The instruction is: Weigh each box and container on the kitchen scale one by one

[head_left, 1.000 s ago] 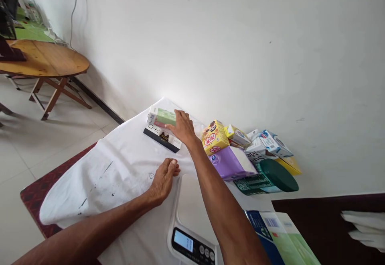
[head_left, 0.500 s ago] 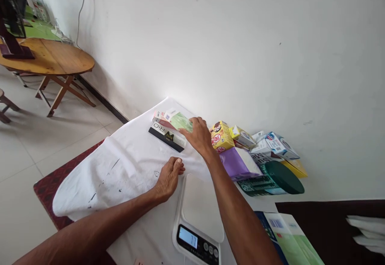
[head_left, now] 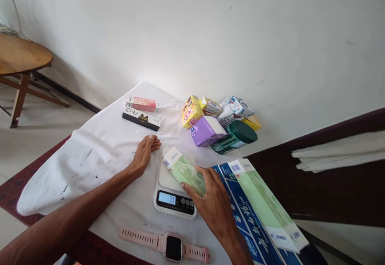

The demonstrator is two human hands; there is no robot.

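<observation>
My right hand (head_left: 207,192) grips a slim green-and-white box (head_left: 183,168), its thumb on the near side and fingers over the far side. The box lies slantwise over the white plate of a digital kitchen scale (head_left: 165,176), whose lit display (head_left: 167,198) seems to read 77. Whether the box rests fully on the plate I cannot tell. To the left of the scale, my left hand (head_left: 144,152) lies on its edge on the white cloth, fingers stretched out and holding nothing. Beyond it sit a black-and-white box (head_left: 141,119) and a pink box (head_left: 142,104).
Near the front edge lies a pink smartwatch (head_left: 173,246). Long green-and-white boxes (head_left: 264,200) rest on a blue package (head_left: 243,217) at right. Behind the scale are a purple pack (head_left: 204,130), a yellow box (head_left: 192,112) and a dark green tub (head_left: 234,136). A wall (head_left: 192,36) stands behind.
My right hand has brought the green-and-white box from beside the pink box back to the scale. The view has shifted, and the watch now shows. My left hand's fingers have straightened.
</observation>
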